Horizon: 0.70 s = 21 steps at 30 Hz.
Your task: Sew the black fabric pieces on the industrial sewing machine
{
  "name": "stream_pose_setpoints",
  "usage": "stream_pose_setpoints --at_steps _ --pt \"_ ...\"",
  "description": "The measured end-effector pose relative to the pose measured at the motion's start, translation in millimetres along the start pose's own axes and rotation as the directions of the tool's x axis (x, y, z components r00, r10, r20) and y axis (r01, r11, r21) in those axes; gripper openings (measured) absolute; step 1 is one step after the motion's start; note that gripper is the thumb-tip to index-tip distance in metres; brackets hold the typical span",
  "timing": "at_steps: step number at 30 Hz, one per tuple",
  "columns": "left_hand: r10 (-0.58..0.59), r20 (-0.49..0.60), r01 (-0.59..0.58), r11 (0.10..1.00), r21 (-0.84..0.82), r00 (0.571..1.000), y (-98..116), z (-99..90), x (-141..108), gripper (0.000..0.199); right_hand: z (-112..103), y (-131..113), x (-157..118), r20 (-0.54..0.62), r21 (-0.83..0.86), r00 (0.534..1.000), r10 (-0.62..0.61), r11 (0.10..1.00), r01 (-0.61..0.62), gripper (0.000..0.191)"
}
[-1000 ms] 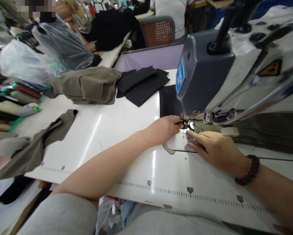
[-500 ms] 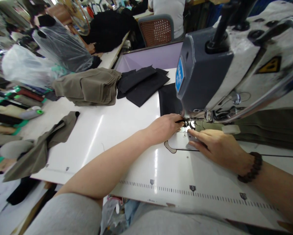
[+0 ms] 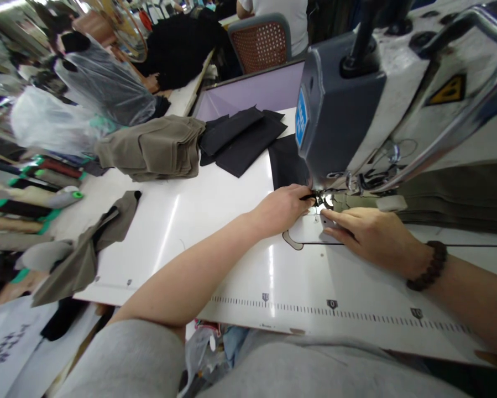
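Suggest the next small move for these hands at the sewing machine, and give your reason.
Probably ease the left hand slightly back from the presser foot: its fingertips are right beside it, and the right hand has its index fingertip close by too. What the left fingertips hold is too small to tell.

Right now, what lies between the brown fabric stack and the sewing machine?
In the head view, black fabric pieces lie between the stack and the machine.
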State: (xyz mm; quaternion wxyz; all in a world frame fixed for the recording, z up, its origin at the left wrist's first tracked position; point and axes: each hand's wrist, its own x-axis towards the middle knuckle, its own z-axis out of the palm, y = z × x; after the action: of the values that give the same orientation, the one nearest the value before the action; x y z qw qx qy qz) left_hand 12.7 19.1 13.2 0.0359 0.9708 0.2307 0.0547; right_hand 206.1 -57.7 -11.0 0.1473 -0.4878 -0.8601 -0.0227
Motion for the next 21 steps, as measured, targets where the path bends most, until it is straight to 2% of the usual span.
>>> stream_pose_setpoints --at_steps 8,12,14,17,21 --pt "-0.031 0.041 0.029 0.998 0.058 0.999 0 -0.3 3 0.021 -3 -2 1 -0.013 0.002 1.000 -0.012 1.000 0.012 0.040" --pt "-0.118 0.108 0.109 0.991 0.081 0.987 22 -9.4 -7 0.024 -4 2 0 -0.037 0.062 0.997 -0.062 0.996 0.064 0.036" --pt "-0.097 0.144 0.088 0.993 0.073 0.985 40 -12.3 -18 0.027 -6 5 -3 -0.044 0.120 0.993 -0.107 0.987 0.112 0.034" --pt "-0.029 0.106 0.023 0.998 0.056 0.994 61 -12.5 -33 0.023 -11 7 -7 -0.029 0.185 0.981 -0.194 0.963 0.196 0.033" --pt "-0.008 0.054 0.007 1.000 0.028 0.999 65 -9.7 -44 0.024 -17 3 -11 -0.023 0.175 0.950 -0.313 0.934 0.312 0.033"
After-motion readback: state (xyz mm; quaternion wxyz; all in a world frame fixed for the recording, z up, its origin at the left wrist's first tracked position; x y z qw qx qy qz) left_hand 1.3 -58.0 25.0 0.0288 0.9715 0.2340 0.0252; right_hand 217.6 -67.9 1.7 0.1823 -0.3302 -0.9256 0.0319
